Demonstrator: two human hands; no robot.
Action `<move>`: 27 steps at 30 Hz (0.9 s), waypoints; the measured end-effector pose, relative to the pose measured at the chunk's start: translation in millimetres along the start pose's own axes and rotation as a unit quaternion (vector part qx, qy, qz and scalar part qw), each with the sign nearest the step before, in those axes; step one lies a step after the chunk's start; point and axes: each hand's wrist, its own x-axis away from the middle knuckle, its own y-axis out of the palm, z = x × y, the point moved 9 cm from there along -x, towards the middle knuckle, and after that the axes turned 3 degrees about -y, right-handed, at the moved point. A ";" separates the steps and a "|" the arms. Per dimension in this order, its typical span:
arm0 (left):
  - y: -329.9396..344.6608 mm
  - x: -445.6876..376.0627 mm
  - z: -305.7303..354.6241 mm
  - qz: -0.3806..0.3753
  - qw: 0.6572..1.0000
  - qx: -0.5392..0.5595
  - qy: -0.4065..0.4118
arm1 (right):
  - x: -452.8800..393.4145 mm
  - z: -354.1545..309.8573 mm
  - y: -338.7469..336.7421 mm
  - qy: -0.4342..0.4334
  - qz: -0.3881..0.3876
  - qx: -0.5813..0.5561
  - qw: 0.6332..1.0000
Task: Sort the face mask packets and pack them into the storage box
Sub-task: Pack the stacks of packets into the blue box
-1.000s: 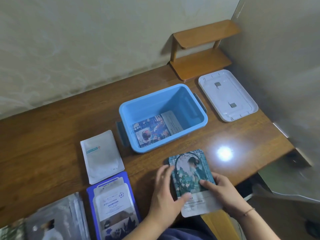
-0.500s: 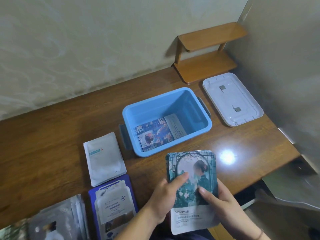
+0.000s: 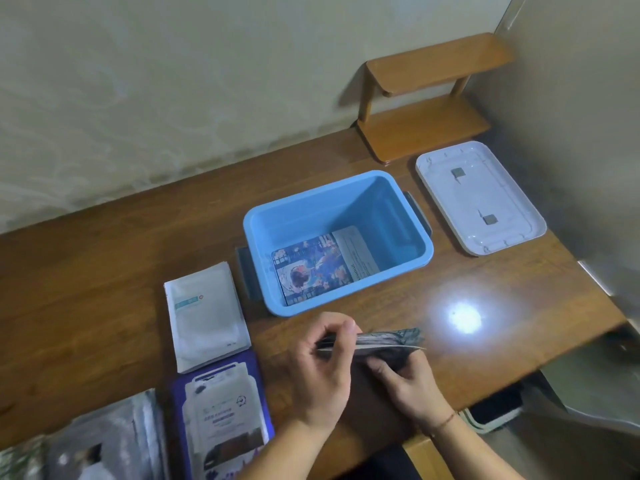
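Note:
A blue storage box (image 3: 398, 268) stands open mid-table with a dark illustrated mask packet (image 3: 318, 268) lying flat on its floor. Just in front of it, both hands hold a stack of green packets (image 3: 391, 339) edge-on and nearly level above the table. My left hand (image 3: 322, 372) pinches the stack's left end from above. My right hand (image 3: 412, 386) supports it from below. A stack of white packets (image 3: 204, 317) lies left of the box, a stack of purple packets (image 3: 221, 420) nearer me, and silver-grey packets (image 3: 104, 441) at the bottom left.
The box's white lid (image 3: 481, 199) lies upturned to the right of the box. A small wooden two-tier shelf (image 3: 422, 109) stands in the far right corner against the wall. The table's front edge (image 3: 519, 379) runs close to my right hand. A bright light spot (image 3: 464, 317) glares on the wood.
The green packets, held face-up toward me before, have been tipped flat and edge-on and lifted toward the box. Both hands stay on them.

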 end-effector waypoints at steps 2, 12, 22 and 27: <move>2.5 -1.1 0.4 -0.016 1.000 0.000 0.004 | -0.3 -2.3 1.7 -0.003 -0.022 0.003 1.000; -19.3 -54.9 63.6 -0.328 0.932 -0.023 -0.153 | -11.8 -99.7 2.7 0.129 -0.266 -0.120 0.948; -47.0 -91.6 53.6 -0.217 0.931 0.105 -0.275 | -89.3 -163.6 -9.1 0.181 -0.277 -0.144 0.933; -51.1 -104.7 32.9 -0.090 0.960 0.091 -0.247 | -126.2 -148.1 -8.1 0.170 -0.135 -0.138 0.966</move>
